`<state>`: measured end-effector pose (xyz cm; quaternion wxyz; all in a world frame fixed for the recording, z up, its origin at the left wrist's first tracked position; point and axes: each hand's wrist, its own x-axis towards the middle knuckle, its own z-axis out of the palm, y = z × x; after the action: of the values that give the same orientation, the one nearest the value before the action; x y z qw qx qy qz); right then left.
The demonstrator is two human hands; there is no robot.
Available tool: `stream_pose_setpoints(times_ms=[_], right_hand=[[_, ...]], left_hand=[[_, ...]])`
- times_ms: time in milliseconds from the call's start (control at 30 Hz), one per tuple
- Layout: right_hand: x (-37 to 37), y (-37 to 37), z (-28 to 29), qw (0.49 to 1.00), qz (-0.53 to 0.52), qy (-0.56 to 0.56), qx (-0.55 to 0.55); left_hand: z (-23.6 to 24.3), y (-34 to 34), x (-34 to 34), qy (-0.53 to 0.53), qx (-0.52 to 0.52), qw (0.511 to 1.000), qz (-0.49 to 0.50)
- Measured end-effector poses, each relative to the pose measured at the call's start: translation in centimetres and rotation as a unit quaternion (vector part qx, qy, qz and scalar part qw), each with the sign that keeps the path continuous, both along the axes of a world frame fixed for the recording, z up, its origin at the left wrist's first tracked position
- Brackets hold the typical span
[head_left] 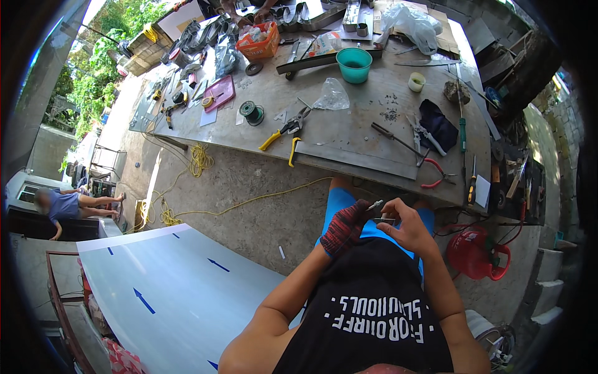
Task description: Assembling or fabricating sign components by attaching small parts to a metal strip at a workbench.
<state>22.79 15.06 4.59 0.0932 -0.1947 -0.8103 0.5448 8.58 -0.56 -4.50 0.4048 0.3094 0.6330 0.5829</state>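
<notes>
My left hand wears a red and black knitted glove and is closed over my lap. From its fingertips sticks a small metal piece, whose exact kind is too small to tell. Close beside it, my bare right hand has its fingers curled and the thumb bent in. Between its thumb and fingers shows another bit of metal; whether it belongs to the same piece I cannot tell. Both hands are just short of the table's front edge, below red-handled pliers.
The metal-topped table carries yellow-handled snips, a wire spool, a teal bucket and an orange basket. A red gas tank stands at right. A yellow cord crosses the floor. Another person's hands are at the far edge; someone reclines at left.
</notes>
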Motion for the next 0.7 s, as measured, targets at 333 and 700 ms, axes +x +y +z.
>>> stream_pose_setpoints(times_ms=[333,700], right_hand=[[0.1,-0.1,0.4,1.0,0.012,-0.017,0.008],[0.2,0.4,-0.3,0.999,0.028,-0.02,0.001]], left_hand=[[-0.1,-0.2,0.1,0.069,0.027,0.997,-0.008],[1.3,0.0,0.2,0.116,0.043,0.992,-0.002]])
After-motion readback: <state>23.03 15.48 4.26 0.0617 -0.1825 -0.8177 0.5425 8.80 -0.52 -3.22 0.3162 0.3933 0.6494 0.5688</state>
